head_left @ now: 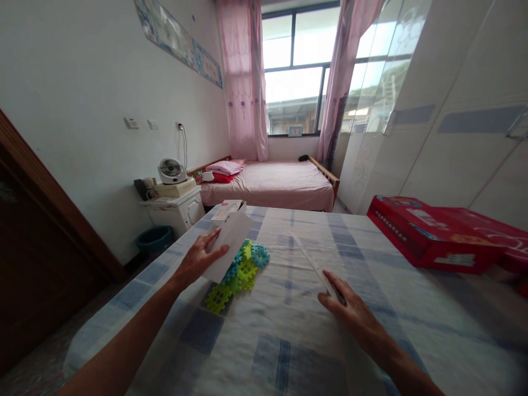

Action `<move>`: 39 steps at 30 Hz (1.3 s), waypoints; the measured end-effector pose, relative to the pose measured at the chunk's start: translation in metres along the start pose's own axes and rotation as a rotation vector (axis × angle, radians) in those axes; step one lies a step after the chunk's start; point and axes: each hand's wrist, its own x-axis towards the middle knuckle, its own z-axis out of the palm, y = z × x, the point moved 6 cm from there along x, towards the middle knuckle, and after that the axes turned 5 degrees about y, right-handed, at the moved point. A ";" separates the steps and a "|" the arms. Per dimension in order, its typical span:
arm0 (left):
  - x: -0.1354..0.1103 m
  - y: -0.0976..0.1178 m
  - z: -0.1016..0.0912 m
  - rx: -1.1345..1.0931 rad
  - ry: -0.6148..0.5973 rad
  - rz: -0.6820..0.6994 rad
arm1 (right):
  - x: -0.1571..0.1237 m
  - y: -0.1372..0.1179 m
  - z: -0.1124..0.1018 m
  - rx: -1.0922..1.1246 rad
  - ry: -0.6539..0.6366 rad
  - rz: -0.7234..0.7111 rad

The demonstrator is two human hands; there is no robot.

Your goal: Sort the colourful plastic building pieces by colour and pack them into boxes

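My left hand (203, 254) is closed on a white box (231, 246), held tilted above the bed or table cover, thumb on the near face. Just behind it is a white piece with red print (228, 209); whether it belongs to the same box I cannot tell. Partly hidden by the box, several green gear-like plastic pieces (246, 273) and blue ones (260, 255) lie in a heap. Over to the right, my right hand (345, 300) pinches a thin, flat white piece (312, 262), seen nearly edge-on and pointing away from me.
A blue-and-white checked cloth (284, 341) covers the surface before me. Red boxes (429, 234) stand at its right side. Beyond are a pink bed (284, 184), a white cabinet (183, 206) with a fan (172, 171), a teal bin (154, 238) and tall wardrobes (445, 132).
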 end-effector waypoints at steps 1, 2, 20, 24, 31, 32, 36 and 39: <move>0.001 -0.002 -0.002 -0.010 0.018 0.013 | 0.000 -0.001 0.000 -0.003 -0.002 -0.006; 0.001 -0.003 -0.004 -0.002 0.041 0.040 | -0.001 -0.001 0.000 -0.005 -0.003 -0.011; -0.033 0.032 -0.003 -0.894 0.252 -0.296 | 0.003 -0.023 0.003 0.023 -0.013 -0.024; -0.059 0.045 0.043 -1.020 0.095 -0.433 | -0.002 -0.075 0.019 0.028 0.000 -0.139; -0.085 0.054 0.109 -1.278 -0.178 -0.502 | -0.012 -0.109 0.057 -0.139 0.071 -0.303; -0.085 0.054 0.110 -1.280 -0.165 -0.478 | -0.013 -0.107 0.060 -0.162 0.074 -0.300; -0.082 0.056 0.108 -1.284 -0.132 -0.429 | -0.018 -0.096 0.063 -0.212 0.047 -0.262; -0.083 0.061 0.105 -1.337 -0.129 -0.443 | -0.018 -0.092 0.059 -0.114 0.040 -0.255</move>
